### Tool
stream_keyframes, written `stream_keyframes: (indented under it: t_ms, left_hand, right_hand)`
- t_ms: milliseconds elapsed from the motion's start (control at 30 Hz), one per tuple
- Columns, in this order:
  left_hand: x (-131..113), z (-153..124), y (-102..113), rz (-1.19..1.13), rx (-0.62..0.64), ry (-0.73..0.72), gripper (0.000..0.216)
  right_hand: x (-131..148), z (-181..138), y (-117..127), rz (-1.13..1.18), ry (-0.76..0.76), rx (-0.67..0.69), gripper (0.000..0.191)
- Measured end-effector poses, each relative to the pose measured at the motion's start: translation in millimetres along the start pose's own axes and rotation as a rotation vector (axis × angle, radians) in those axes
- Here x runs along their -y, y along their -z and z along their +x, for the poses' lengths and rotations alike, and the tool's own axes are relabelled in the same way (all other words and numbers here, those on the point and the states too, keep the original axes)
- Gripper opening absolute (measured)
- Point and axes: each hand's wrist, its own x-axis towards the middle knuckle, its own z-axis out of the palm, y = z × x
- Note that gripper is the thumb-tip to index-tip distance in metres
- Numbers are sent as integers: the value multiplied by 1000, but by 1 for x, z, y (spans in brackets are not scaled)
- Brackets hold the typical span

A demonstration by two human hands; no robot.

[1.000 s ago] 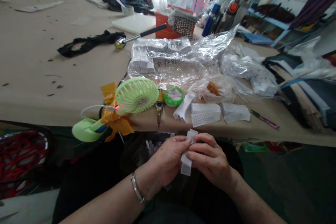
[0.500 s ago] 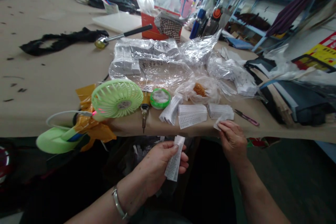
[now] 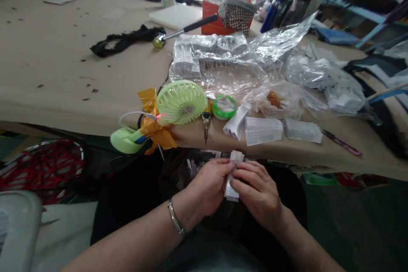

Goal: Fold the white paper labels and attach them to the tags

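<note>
**Label stack pinched in both hands, just under the table edge**

Your left hand [image 3: 208, 182] and right hand [image 3: 255, 193] are both closed on one small stack of white paper labels [image 3: 230, 191]. Thumbs and forefingers meet on it, and the fingertips of the two hands touch. You hold it upright over your lap.

My read on handling: thin slips like these will fan or slide under a loose pinch. Grip flat across the faces rather than the edges, and square the ends before you shift a finger. Go light, so nothing creases.

Look: the stack is narrow and white, and any print is too blurred to read. Its top end pokes out above your fingers and its bottom end hangs below them; the middle is covered.

Just beyond your hands, on the table [image 3: 63, 63] edge, sit a fanned label stack [image 3: 236, 121], a middle label stack [image 3: 263, 130] and a right label stack [image 3: 302, 131]. Beyond your left hand are a green handheld fan [image 3: 181, 103] and a small wooden-handled tool [image 3: 206, 125].
</note>
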Motion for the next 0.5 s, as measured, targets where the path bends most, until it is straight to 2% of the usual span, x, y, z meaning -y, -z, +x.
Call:
stream_keyframes:
  t_ms: [167,300,500]
  left_hand:
    - [-2,-2,6,-51,-6,1,7]
    - [-3,-3,7,-74,40,3,11]
    - [-1,-3,10,-38,34,14,9]
  right_hand:
    - [-2,-2,-4,30,35,32,20]
    - [0,2,-2,11,18,36,19]
    - [3,1,-1,65,-7,67,25]
